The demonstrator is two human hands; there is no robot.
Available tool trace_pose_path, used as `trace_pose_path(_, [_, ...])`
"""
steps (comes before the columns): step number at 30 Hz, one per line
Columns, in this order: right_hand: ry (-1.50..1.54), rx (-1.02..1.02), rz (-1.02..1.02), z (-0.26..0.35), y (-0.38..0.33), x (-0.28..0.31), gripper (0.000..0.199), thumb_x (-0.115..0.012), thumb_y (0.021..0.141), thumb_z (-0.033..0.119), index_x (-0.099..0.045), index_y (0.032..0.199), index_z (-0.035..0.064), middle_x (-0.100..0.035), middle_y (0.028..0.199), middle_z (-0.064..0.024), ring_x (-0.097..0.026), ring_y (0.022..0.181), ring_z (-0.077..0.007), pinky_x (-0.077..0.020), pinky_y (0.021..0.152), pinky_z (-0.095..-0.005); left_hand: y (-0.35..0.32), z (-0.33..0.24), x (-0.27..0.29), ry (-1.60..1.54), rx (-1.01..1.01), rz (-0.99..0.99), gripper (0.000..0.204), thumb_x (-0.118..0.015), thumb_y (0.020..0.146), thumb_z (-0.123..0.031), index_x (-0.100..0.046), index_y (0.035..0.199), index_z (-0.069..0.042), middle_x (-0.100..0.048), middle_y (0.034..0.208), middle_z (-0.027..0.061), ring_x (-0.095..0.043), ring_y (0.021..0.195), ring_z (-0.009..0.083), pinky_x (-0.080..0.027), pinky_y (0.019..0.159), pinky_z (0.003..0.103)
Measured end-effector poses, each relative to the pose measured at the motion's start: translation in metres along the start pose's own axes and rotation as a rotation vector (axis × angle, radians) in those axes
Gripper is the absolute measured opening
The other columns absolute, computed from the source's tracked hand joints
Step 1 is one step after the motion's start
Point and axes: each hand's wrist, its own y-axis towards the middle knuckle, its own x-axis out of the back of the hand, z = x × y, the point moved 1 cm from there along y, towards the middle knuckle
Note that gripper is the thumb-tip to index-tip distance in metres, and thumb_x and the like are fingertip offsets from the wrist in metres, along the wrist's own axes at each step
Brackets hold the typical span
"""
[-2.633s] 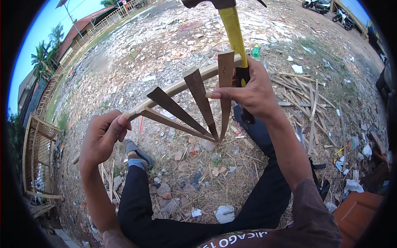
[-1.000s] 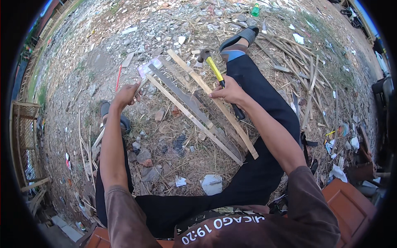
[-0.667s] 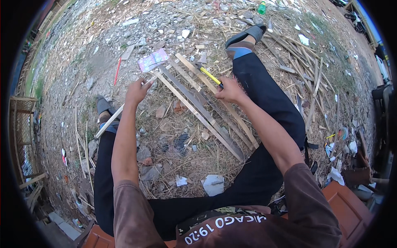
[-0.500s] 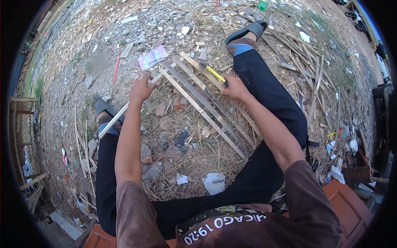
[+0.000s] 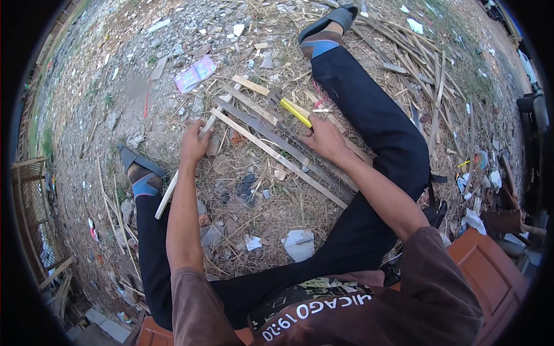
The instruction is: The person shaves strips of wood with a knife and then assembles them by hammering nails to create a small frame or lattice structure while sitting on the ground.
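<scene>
My left hand [image 5: 195,144] is closed around a pale wooden strip [image 5: 167,198], which slants from beside my left shin up to the far ends of several slats. Those slats lie side by side on the ground between my legs, among them a pale slat [image 5: 277,157] and a grey slat [image 5: 257,127]. In my right hand [image 5: 324,138] is a hammer with a yellow handle [image 5: 295,112]. Its dark head is over the far part of the rightmost slats; whether it touches them I cannot tell.
A pink and purple packet [image 5: 195,75] lies beyond the slats. At the far right is a heap of thin wood strips [image 5: 424,75]. My legs spread on either side, in dark trousers [image 5: 369,109]. Stones, straw and scraps litter the ground. A brown panelled board [image 5: 485,271] is at lower right.
The strip in my left hand has swung steeper, its near end closer to my left forearm. The hammer has turned slightly, showing more of its head. The whole view has shifted a little.
</scene>
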Motion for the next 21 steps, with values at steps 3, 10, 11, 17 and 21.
trace_pose_path(3, [0.078,0.086,0.008,-0.008,0.003,-0.017,0.033,-0.071,0.078,0.022,-0.054,0.093,-0.0035,-0.067,0.084,-0.0228,-0.067,0.083,-0.0402,-0.0515,0.078,-0.0472,0.005,0.003,-0.004,0.005,-0.067,-0.040,0.033,-0.067,0.089,-0.035,-0.058,0.101,-0.006,-0.064,0.074,0.0238,-0.063,0.074,0.0446,-0.046,0.066,0.048])
trace_pose_path(10, [0.202,0.048,0.125,-0.014,-0.003,-0.014,0.034,-0.072,0.074,0.019,-0.054,0.091,-0.0037,-0.065,0.080,-0.0215,-0.065,0.076,-0.0364,-0.0492,0.072,-0.0453,0.003,-0.002,0.000,-0.079,-0.067,-0.026,0.033,-0.068,0.089,-0.034,-0.057,0.101,-0.004,-0.066,0.080,0.0235,-0.066,0.076,0.0394,-0.047,0.068,0.046])
trace_pose_path(11, [0.195,0.030,0.126,-0.010,-0.006,-0.010,0.033,-0.073,0.074,0.018,-0.054,0.090,-0.0035,-0.065,0.080,-0.0213,-0.065,0.077,-0.0364,-0.0492,0.071,-0.0451,0.002,-0.001,0.002,-0.073,-0.064,-0.025,0.033,-0.068,0.089,-0.034,-0.057,0.101,-0.004,-0.066,0.080,0.0235,-0.066,0.076,0.0394,-0.047,0.068,0.046])
trace_pose_path(17, [0.106,0.045,0.043,-0.001,-0.013,-0.002,0.032,-0.072,0.075,0.018,-0.055,0.092,-0.0029,-0.066,0.085,-0.0235,-0.066,0.084,-0.0399,-0.0496,0.077,-0.0468,0.001,-0.004,0.005,-0.125,-0.028,0.016,0.035,-0.068,0.089,-0.034,-0.057,0.101,-0.004,-0.068,0.086,0.0221,-0.067,0.080,0.0365,-0.049,0.072,0.044])
trace_pose_path(21, [0.026,0.055,0.034,-0.001,-0.006,0.008,0.032,-0.073,0.076,0.018,-0.056,0.094,-0.0024,-0.067,0.087,-0.0231,-0.066,0.087,-0.0403,-0.0506,0.080,-0.0474,0.001,0.005,-0.001,-0.057,-0.079,-0.065,0.034,-0.069,0.089,-0.034,-0.057,0.101,-0.004,-0.069,0.085,0.0221,-0.067,0.077,0.0353,-0.049,0.071,0.043])
